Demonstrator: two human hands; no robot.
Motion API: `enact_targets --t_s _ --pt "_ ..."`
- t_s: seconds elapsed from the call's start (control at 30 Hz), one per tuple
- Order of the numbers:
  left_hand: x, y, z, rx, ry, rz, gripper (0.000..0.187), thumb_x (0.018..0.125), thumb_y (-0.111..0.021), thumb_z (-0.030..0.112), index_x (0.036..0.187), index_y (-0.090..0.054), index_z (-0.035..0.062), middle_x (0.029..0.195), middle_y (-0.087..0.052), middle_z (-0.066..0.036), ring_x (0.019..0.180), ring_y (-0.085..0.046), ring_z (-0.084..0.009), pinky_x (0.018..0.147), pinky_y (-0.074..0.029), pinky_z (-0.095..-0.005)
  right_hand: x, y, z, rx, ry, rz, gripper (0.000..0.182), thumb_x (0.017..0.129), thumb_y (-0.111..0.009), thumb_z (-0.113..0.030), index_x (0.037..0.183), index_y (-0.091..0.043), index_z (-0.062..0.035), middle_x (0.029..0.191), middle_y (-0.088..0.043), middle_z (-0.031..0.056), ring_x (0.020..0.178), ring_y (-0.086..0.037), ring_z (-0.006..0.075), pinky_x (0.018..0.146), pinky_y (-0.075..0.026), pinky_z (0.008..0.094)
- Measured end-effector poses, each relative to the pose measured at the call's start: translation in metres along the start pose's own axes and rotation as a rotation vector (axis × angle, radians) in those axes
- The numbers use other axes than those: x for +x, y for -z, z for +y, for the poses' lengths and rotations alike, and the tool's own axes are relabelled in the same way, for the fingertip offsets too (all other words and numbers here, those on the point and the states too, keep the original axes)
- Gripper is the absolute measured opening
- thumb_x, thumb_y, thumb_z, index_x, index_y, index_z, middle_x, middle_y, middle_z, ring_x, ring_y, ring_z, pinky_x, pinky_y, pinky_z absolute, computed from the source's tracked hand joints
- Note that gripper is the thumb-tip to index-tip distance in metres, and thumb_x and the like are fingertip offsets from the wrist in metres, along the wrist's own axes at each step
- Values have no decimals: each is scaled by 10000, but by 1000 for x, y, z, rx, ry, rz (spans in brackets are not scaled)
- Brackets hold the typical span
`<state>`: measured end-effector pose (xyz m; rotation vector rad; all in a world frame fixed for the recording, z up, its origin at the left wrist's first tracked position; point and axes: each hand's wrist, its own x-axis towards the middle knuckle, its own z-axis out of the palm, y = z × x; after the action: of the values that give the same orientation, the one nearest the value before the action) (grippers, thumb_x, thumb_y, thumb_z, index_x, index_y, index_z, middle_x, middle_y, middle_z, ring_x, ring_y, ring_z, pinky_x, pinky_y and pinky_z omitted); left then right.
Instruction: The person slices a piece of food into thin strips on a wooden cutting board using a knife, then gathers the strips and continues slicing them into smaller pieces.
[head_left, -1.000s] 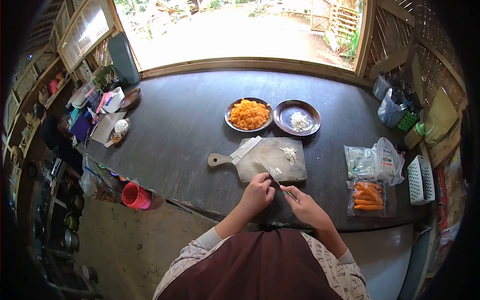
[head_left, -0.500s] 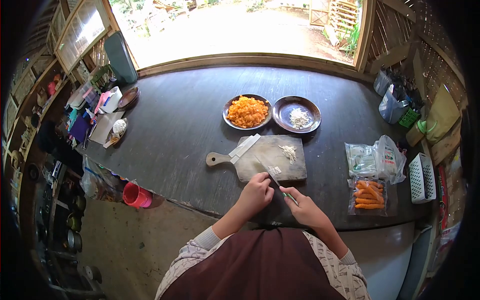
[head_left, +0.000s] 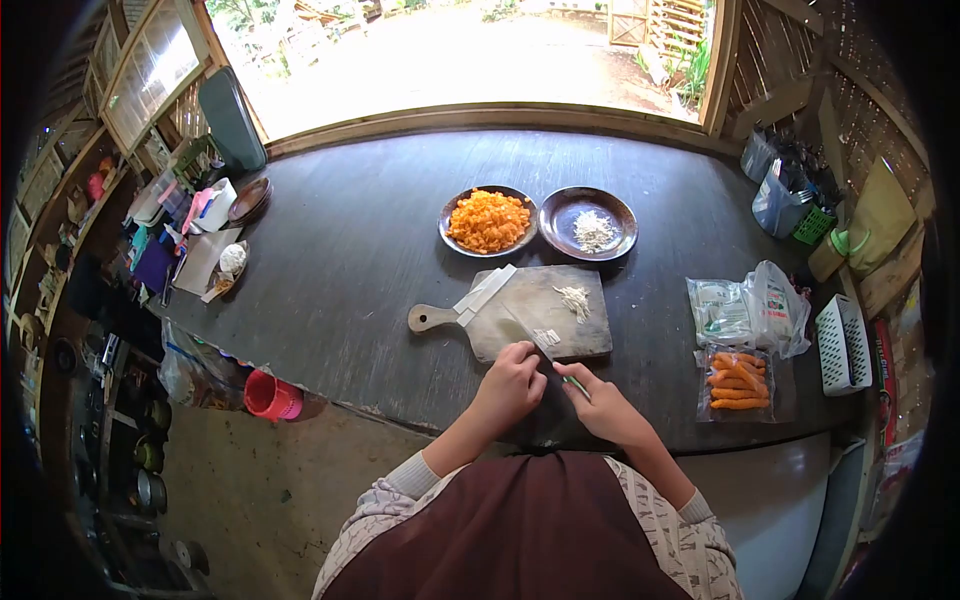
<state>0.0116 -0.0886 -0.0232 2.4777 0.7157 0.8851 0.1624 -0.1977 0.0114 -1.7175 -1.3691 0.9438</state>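
My right hand (head_left: 606,408) is closed round the green handle of a knife (head_left: 541,348), whose blade lies slanted over the near edge of a wooden cutting board (head_left: 530,290). Close against the blade, on its left, my left hand (head_left: 509,385) has its fingers curled down at the board; what they hold is hidden. Short white pieces (head_left: 546,338) lie beside the blade. A small heap of thin white sticks (head_left: 574,302) rests on the right of the board. Long white strips (head_left: 485,295) lie near its handle.
Behind the board stand a plate of diced orange food (head_left: 489,221) and a brown plate (head_left: 567,239) with white shreds. To the right are bagged carrots (head_left: 738,382), plastic packets (head_left: 722,310) and a white basket (head_left: 843,345). A red bucket (head_left: 272,396) hangs by the left table edge.
The view has shifted slightly. Both hands keep nearly the same place at the board, and the knife has moved only a little.
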Motion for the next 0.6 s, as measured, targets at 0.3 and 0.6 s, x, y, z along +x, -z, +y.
enact_targets --t_s 0.3,0.6 --pt "-3 -1 -3 16 15 10 200 770 -597 70 901 -632 -76 1076 -596 -233 1021 -575 -370 904 -470 -415 -9 3 -11 17 -77 -50 326 966 -485 -211 1285 -518 -153 591 -515 134 534 -468 144 556 -410 305" --pt "-3 1 0 1 32 6 226 772 -598 80 931 -634 -76 1093 -593 -239 1038 -569 -377 913 -468 -417 -4 5 -20 -49 -96 -54 317 971 -468 -211 1282 -510 -168 690 -600 213 615 -614 278 629 -466 367"
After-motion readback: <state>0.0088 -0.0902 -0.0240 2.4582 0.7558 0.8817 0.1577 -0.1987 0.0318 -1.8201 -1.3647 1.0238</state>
